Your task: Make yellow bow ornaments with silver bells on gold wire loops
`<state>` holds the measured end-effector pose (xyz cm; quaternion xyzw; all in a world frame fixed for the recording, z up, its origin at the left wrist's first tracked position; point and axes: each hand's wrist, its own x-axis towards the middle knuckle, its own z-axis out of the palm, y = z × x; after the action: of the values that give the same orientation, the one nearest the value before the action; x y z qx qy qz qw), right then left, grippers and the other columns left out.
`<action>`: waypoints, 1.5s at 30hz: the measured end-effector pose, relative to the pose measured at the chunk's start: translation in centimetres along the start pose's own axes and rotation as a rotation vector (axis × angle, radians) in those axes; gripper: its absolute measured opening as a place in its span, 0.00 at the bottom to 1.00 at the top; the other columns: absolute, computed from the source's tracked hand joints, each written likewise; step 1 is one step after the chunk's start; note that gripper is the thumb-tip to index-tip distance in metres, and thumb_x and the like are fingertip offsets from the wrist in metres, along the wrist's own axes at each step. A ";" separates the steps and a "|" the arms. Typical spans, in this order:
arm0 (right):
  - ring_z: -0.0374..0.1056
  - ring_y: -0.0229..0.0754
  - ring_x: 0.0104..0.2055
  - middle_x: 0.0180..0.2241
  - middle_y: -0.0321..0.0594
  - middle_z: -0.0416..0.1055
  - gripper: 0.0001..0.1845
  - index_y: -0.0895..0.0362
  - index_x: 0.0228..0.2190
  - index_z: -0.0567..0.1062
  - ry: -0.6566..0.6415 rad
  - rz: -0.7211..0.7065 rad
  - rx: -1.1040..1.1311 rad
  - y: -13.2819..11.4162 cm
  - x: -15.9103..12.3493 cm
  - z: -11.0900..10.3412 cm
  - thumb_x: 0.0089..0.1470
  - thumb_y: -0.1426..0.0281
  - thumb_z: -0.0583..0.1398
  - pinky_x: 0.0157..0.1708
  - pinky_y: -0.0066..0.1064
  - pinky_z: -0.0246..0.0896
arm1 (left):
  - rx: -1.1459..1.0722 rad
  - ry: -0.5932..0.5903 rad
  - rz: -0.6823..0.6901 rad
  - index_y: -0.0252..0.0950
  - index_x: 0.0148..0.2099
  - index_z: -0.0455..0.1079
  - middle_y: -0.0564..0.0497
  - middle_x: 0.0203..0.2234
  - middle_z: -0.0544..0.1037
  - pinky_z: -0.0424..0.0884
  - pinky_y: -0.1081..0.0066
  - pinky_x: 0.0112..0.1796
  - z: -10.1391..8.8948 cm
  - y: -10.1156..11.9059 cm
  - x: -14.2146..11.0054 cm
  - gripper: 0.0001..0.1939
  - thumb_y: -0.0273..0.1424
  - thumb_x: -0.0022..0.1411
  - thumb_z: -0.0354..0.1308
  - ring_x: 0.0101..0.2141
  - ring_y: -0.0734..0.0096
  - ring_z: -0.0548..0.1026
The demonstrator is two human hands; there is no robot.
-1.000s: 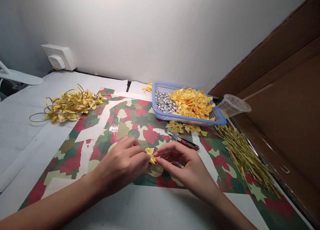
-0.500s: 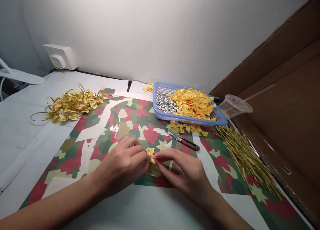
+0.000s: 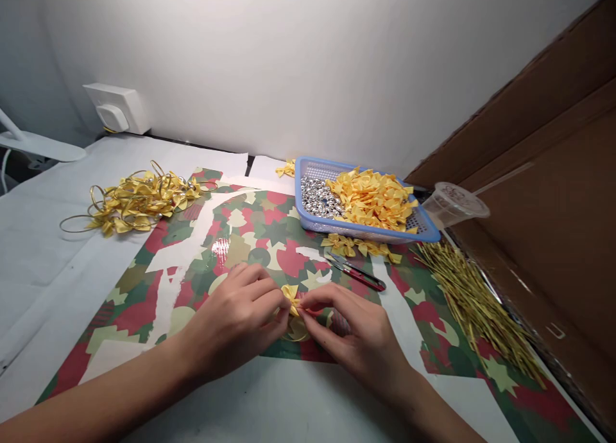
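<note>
Between my two hands is a small yellow ribbon bow [image 3: 290, 295], low over the patterned sheet. My left hand [image 3: 245, 308] is closed, its fingertips pinching the bow's left side. With thumb and forefinger together, my right hand [image 3: 353, 324] grips the bow's right side. Below the bow shows part of a thin gold-coloured loop [image 3: 299, 338], mostly hidden by my fingers. Thread snips [image 3: 359, 274] with red and black handles lie just beyond my right hand.
A blue basket [image 3: 308, 225] holds silver bells and yellow bows [image 3: 373, 199]. More bows lie in front of it. Gold loops with bows [image 3: 139, 202] are heaped at left. Gold stems [image 3: 476, 308] and a clear plastic cup [image 3: 455, 202] are at right, beside a cardboard box [image 3: 553, 192].
Both hands stay at the bow with only slight finger shifts. A little more of the bow and the loop below it shows now. The view has moved very slightly.
</note>
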<state>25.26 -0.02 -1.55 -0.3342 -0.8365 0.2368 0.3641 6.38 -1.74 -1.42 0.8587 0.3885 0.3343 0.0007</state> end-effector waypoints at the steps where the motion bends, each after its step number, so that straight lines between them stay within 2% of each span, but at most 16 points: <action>1: 0.73 0.38 0.26 0.25 0.37 0.75 0.07 0.53 0.30 0.72 -0.002 0.003 0.012 0.0 0.0 0.0 0.54 0.77 0.57 0.25 0.25 0.71 | 0.000 -0.002 -0.002 0.34 0.30 0.70 0.52 0.20 0.76 0.69 0.69 0.27 0.0 0.0 0.0 0.10 0.19 0.60 0.52 0.25 0.67 0.69; 7: 0.74 0.39 0.28 0.27 0.37 0.76 0.06 0.53 0.30 0.73 -0.031 0.115 0.106 0.2 -0.1 -0.1 0.53 0.76 0.58 0.27 0.26 0.72 | -0.038 0.001 -0.032 0.35 0.30 0.69 0.52 0.21 0.76 0.69 0.69 0.28 -0.1 0.2 0.1 0.09 0.20 0.60 0.53 0.26 0.68 0.70; 10: 0.74 0.40 0.28 0.26 0.38 0.76 0.02 0.54 0.27 0.73 0.021 0.327 0.272 0.2 0.1 -0.6 0.52 0.70 0.62 0.24 0.27 0.71 | -0.140 0.021 -0.134 0.34 0.36 0.69 0.50 0.26 0.77 0.70 0.69 0.30 -0.2 0.1 0.3 0.06 0.23 0.62 0.51 0.28 0.68 0.72; 12: 0.73 0.40 0.26 0.26 0.37 0.75 0.07 0.55 0.26 0.73 0.058 0.512 0.431 0.3 0.4 -1.2 0.50 0.66 0.64 0.18 0.24 0.67 | -0.171 0.003 -0.235 0.33 0.40 0.68 0.49 0.28 0.75 0.70 0.70 0.29 -0.3 -0.2 0.4 0.08 0.23 0.64 0.47 0.29 0.68 0.73; 14: 0.71 0.38 0.24 0.26 0.37 0.74 0.11 0.55 0.26 0.72 0.061 0.648 0.574 0.5 0.6 -1.6 0.47 0.63 0.67 0.15 0.22 0.62 | -0.128 -0.064 -0.317 0.33 0.39 0.67 0.49 0.28 0.74 0.69 0.68 0.29 -0.2 -0.4 0.3 0.08 0.25 0.64 0.46 0.28 0.67 0.72; 17: 0.67 0.34 0.22 0.26 0.36 0.74 0.15 0.56 0.26 0.72 0.044 0.754 0.712 0.9 0.7 -1.7 0.43 0.60 0.69 0.13 0.20 0.58 | -0.040 -0.173 -0.381 0.35 0.33 0.66 0.50 0.27 0.72 0.68 0.65 0.30 0.2 -0.6 0.0 0.10 0.35 0.64 0.51 0.29 0.65 0.71; 20: 0.65 0.33 0.20 0.25 0.37 0.74 0.18 0.57 0.26 0.72 0.021 0.827 0.782 1.2 0.5 -1.0 0.41 0.58 0.69 0.12 0.19 0.54 | -0.058 -0.181 -0.412 0.36 0.32 0.66 0.52 0.27 0.72 0.67 0.65 0.31 0.7 -0.4 -0.1 0.12 0.39 0.61 0.55 0.29 0.65 0.71; 22: 0.68 0.35 0.22 0.25 0.37 0.74 0.18 0.57 0.25 0.72 0.015 0.822 0.789 1.1 0.5 -0.4 0.39 0.58 0.70 0.15 0.21 0.60 | -0.092 -0.187 -0.427 0.37 0.31 0.66 0.53 0.27 0.73 0.66 0.66 0.31 1.0 -0.2 -0.1 0.09 0.37 0.59 0.57 0.30 0.65 0.71; 24: 0.71 0.38 0.25 0.24 0.38 0.75 0.18 0.57 0.24 0.73 0.030 0.792 0.785 0.9 0.5 0.1 0.37 0.59 0.71 0.22 0.25 0.67 | -0.115 -0.199 -0.420 0.37 0.30 0.66 0.53 0.27 0.74 0.65 0.67 0.31 1.2 -0.2 -0.1 0.06 0.33 0.58 0.57 0.29 0.66 0.72; 28: 0.71 0.39 0.25 0.22 0.35 0.74 0.17 0.55 0.23 0.72 0.065 0.750 0.782 0.6 0.5 0.4 0.39 0.58 0.70 0.26 0.28 0.70 | -0.237 -0.180 -0.424 0.36 0.29 0.70 0.52 0.26 0.76 0.66 0.68 0.30 1.0 -0.6 0.1 0.07 0.30 0.60 0.55 0.29 0.67 0.72; 33: 0.72 0.38 0.27 0.27 0.35 0.76 0.12 0.54 0.26 0.72 0.134 0.663 0.724 0.7 0.1 -0.1 0.47 0.62 0.67 0.28 0.28 0.71 | -0.645 -0.143 -0.630 0.35 0.30 0.73 0.53 0.23 0.77 0.69 0.75 0.22 0.5 -0.8 0.4 0.07 0.31 0.60 0.59 0.23 0.72 0.74; 37: 0.74 0.39 0.31 0.29 0.37 0.76 0.11 0.54 0.24 0.71 0.116 0.579 0.705 0.5 0.1 -0.2 0.48 0.64 0.66 0.32 0.28 0.72 | -0.943 -0.149 -0.762 0.34 0.32 0.74 0.50 0.24 0.80 0.75 0.74 0.25 0.5 -0.8 0.5 0.06 0.31 0.58 0.61 0.26 0.68 0.79; 41: 0.74 0.40 0.33 0.27 0.36 0.76 0.11 0.54 0.22 0.70 0.089 0.569 0.768 0.2 0.3 0.0 0.46 0.66 0.67 0.33 0.28 0.72 | -0.986 -0.129 -0.781 0.33 0.32 0.73 0.50 0.22 0.79 0.74 0.74 0.23 0.5 -0.8 0.6 0.05 0.31 0.55 0.62 0.24 0.70 0.78; 45: 0.73 0.39 0.29 0.26 0.36 0.75 0.13 0.55 0.22 0.70 0.093 0.623 0.800 0.2 0.5 0.0 0.44 0.65 0.69 0.31 0.28 0.71 | -0.934 -0.121 -0.799 0.33 0.32 0.73 0.50 0.24 0.78 0.74 0.73 0.24 0.4 -0.6 0.8 0.07 0.32 0.54 0.62 0.25 0.69 0.77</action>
<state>25.08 0.49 -1.52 -0.4123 -0.5238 0.6208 0.4127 6.52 -0.70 -1.42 0.5733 0.4918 0.3937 0.5239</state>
